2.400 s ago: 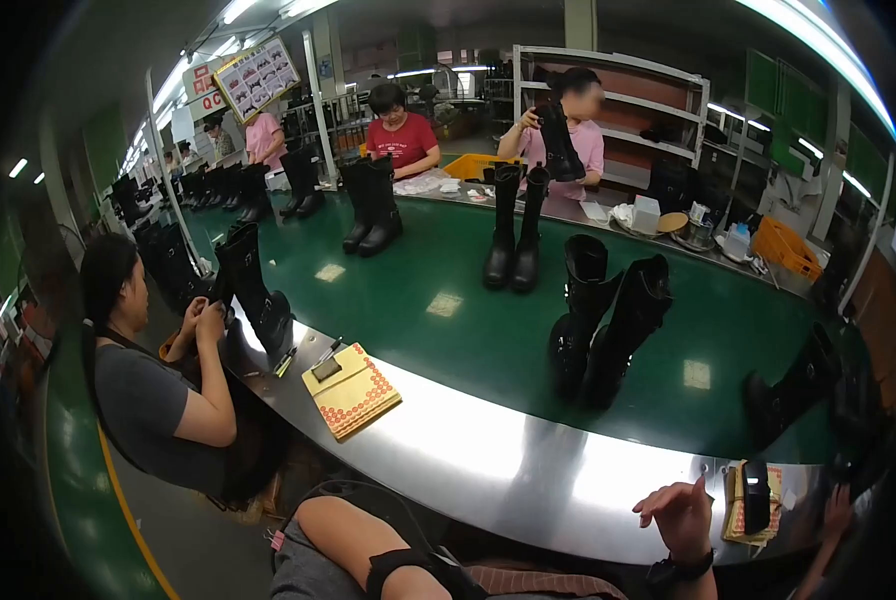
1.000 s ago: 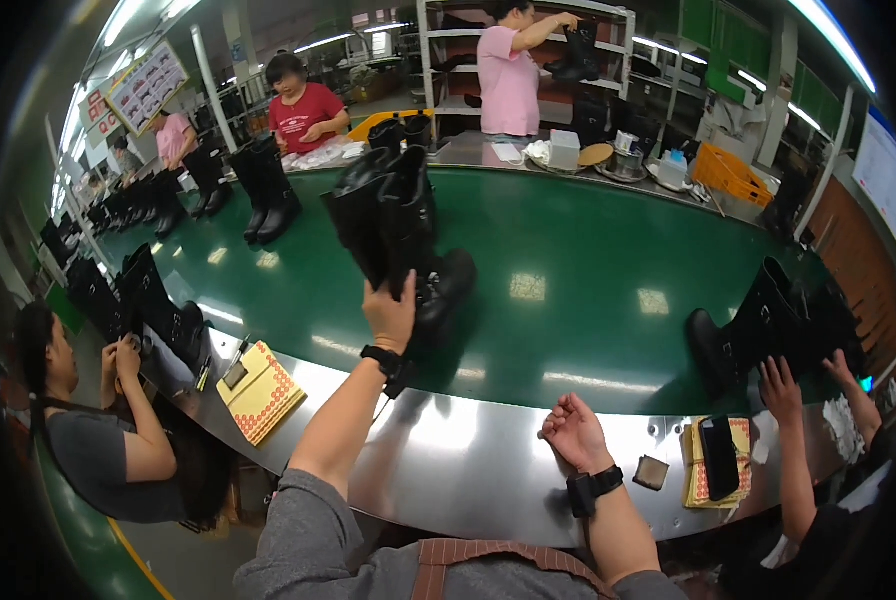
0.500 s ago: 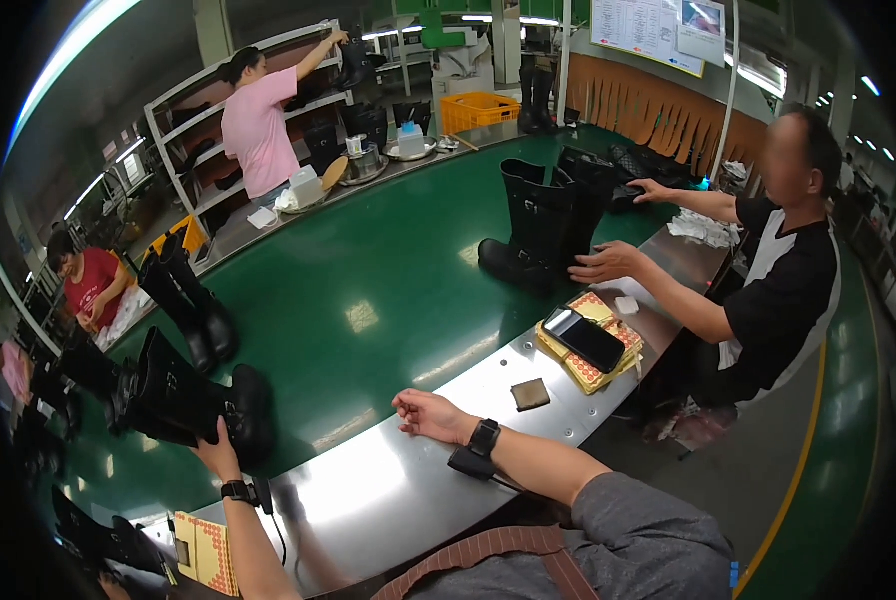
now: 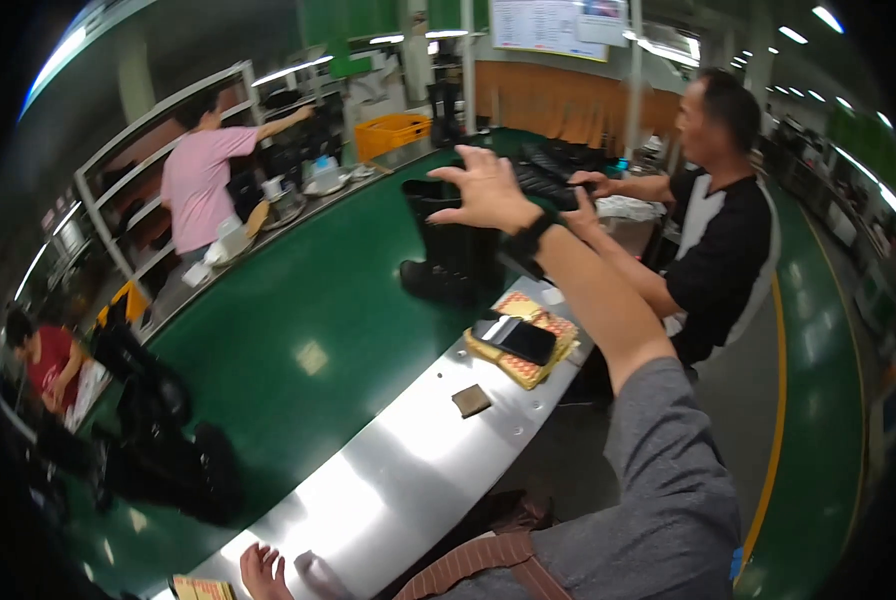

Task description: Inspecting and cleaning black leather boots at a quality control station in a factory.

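My right hand point(image 4: 488, 192), fingers spread and empty, reaches out in front of the tall black buckled boots point(image 4: 446, 262) standing on the green work surface point(image 4: 268, 320). It hides part of their tops, and I cannot tell whether it touches them. Low in the view, my left hand point(image 4: 264, 573) hangs over the metal edge strip point(image 4: 368, 480) with loosely parted fingers and nothing in them. Beyond it, at the left, a black boot point(image 4: 193, 475) stands tilted in the blur, apart from that hand. Another pair of dark boots point(image 4: 148, 375) is behind it.
A phone point(image 4: 518, 340) lies on a stack of patterned yellow paper point(image 4: 528, 375), beside a small brown square pad point(image 4: 471, 401). At the right, a co-worker point(image 4: 718, 230) handles a black quilted item point(image 4: 548, 182). Two others work across the table, near a shelf rack point(image 4: 118, 200) and an orange crate point(image 4: 392, 135).
My left hand has let go of the black boot and drawn back toward me. My right hand has risen from the metal edge toward the boots at the right. The view has swung right.
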`<act>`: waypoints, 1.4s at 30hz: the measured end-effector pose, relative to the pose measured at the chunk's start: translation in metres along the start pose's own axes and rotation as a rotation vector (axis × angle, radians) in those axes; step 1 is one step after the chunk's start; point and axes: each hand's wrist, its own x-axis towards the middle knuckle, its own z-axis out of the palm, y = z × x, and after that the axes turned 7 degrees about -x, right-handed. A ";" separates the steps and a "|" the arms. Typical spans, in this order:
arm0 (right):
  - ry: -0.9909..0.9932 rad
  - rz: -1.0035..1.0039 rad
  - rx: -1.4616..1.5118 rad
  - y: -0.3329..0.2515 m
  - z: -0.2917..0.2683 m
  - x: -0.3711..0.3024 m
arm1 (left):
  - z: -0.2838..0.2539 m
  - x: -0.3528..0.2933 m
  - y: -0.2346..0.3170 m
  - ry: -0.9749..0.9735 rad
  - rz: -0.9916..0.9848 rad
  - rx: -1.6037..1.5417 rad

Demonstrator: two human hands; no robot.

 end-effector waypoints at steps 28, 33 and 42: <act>-0.225 -0.042 0.062 -0.006 0.064 0.041 | 0.011 0.002 -0.054 0.121 -0.017 0.140; -0.069 -0.174 0.184 -0.099 -0.072 0.021 | 0.079 -0.010 -0.024 -0.125 0.218 0.425; -0.323 -0.750 0.628 -0.199 -0.156 -0.107 | 0.199 -0.008 -0.046 -0.719 0.780 0.997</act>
